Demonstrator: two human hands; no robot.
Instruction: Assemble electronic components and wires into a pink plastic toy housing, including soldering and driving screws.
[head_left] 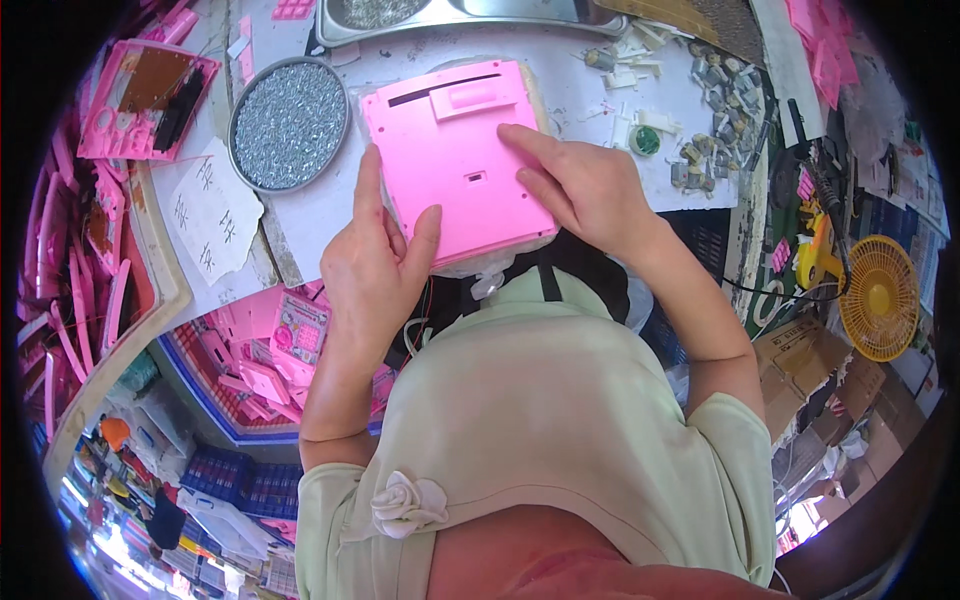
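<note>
left hand (372,262) gripped pink case (455,160) edge | right hand (580,185) pressed flat on top — hands apart | you'd best keep pressure even — over the seam

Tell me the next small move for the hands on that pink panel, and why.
Probably press the pink panel down evenly: the left hand grips its near-left edge, and the right hand lies flat on its right side, so both are placed to seat it on the pad beneath.

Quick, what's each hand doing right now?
Left hand: open, gripping the near-left edge of the flat pink plastic panel.
Right hand: open, fingers pressing flat on the panel's right side.
</note>
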